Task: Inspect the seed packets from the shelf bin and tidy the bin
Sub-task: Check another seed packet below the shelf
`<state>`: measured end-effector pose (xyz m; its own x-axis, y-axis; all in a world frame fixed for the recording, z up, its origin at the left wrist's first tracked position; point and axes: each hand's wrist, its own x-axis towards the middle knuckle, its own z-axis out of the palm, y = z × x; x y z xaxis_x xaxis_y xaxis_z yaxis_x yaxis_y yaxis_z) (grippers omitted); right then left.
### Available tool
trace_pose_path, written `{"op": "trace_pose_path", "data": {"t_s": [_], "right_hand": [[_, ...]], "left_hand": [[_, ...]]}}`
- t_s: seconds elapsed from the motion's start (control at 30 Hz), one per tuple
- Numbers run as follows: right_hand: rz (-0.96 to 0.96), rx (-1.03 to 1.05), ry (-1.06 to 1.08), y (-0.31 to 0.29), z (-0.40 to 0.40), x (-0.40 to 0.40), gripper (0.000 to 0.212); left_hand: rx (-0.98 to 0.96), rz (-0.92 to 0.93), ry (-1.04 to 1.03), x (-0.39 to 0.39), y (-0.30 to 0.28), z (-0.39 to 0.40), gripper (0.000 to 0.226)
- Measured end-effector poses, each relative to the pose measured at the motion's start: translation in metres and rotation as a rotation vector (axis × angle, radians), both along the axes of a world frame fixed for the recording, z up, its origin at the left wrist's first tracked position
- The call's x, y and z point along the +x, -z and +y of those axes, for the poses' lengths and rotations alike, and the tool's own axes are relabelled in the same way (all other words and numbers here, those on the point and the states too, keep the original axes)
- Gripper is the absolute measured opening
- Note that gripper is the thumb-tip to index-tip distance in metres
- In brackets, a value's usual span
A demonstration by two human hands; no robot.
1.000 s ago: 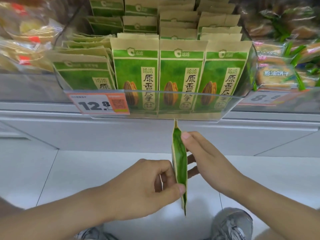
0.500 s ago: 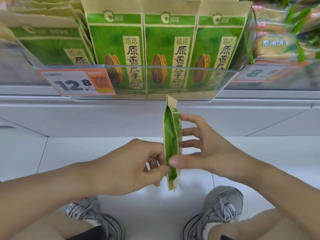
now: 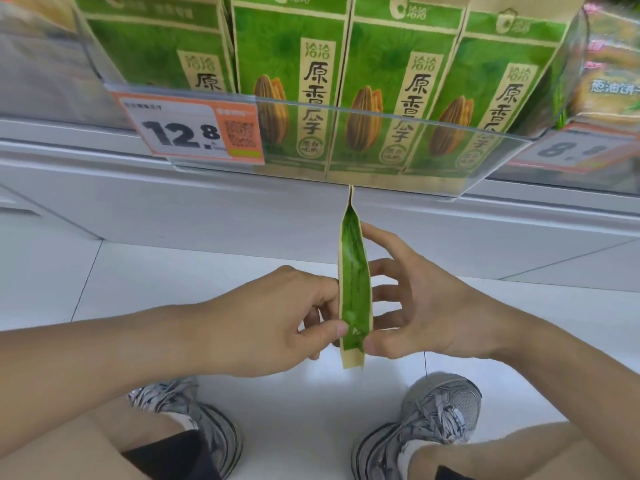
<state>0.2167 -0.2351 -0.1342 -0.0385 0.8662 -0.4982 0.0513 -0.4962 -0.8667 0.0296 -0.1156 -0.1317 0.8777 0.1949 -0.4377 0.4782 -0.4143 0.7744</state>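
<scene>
While the seed packet [image 3: 353,282] stood edge-on below the shelf bin [image 3: 381,133], the left hand [image 3: 273,323] pinched its lower edge and the right hand [image 3: 426,306] steadied it with loosely spread fingers; turning it face-up would probably have shown the print better.

Orange price tag [image 3: 194,133] hanging on shelf edge; biscuit packs [image 3: 613,81] sitting at right; grey sneakers [image 3: 433,417] standing on white floor [image 3: 69,271].

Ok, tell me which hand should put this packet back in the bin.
Probably the left hand: it pinches the seed packet firmly near its lower end. The right hand only steadies it with its thumb and spread fingers. The bin sits directly above, within either hand's reach.
</scene>
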Motion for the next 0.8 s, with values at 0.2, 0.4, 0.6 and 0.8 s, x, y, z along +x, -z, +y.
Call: {"op": "trace_pose_path", "data": {"t_s": [0.2, 0.4, 0.6, 0.8], "right_hand": [[-0.112, -0.051, 0.071, -0.002, 0.001, -0.006, 0.118], [-0.264, -0.113, 0.119, -0.006, 0.0, -0.016, 0.12], [-0.409, -0.151, 0.111, -0.004, 0.0, -0.011, 0.09], [-0.262, -0.203, 0.32, -0.006, 0.004, 0.003, 0.04]], "left_hand": [[-0.032, -0.002, -0.088, -0.006, 0.004, -0.001, 0.01], [-0.233, 0.134, -0.224, -0.002, 0.001, 0.0, 0.035], [-0.156, 0.163, -0.264, -0.002, 0.005, 0.0, 0.036], [-0.079, 0.239, -0.142, -0.001, 0.005, 0.011, 0.025]]}}
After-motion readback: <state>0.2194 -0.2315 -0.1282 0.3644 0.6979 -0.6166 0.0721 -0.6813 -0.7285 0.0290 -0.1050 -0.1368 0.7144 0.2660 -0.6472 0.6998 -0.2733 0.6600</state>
